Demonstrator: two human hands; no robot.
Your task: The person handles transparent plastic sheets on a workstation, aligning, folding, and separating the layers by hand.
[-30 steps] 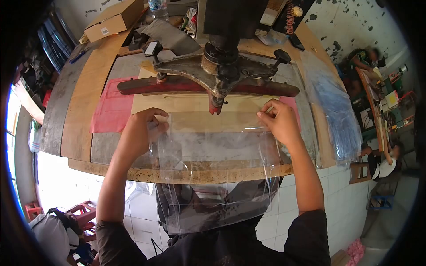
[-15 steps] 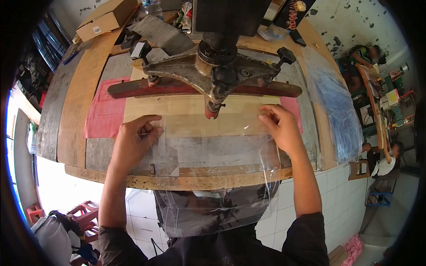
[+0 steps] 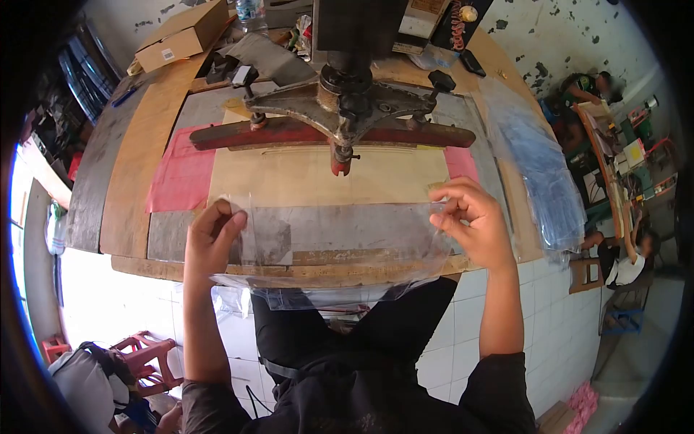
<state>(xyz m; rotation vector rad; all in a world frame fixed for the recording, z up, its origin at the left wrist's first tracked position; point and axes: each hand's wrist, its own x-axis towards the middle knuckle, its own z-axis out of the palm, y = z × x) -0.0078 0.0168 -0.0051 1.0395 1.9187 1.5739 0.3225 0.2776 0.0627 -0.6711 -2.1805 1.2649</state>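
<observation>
Fingers and clear plastic sheet. The thumb and forefinger of the left hand (image 3: 210,242) pinch the left edge of the clear plastic sheet (image 3: 347,291); the hand is upright, its other fingers curled. The right hand (image 3: 473,220) grips the opposite edge between thumb and curled fingers, the forefinger extended above. Both elbows are bent, the forearms well apart. The sheet spans the gap between the hands, over the near edge of the worktop (image 3: 134,173), its lower part bowed above the lap. Beyond it lie a pale yellow panel (image 3: 325,173) and, above this, the red bar (image 3: 405,136) of a press. Containers, far left: a cardboard box (image 3: 181,40), interior hidden; beside it, a plastic bottle (image 3: 251,16), contents indistinct.
</observation>
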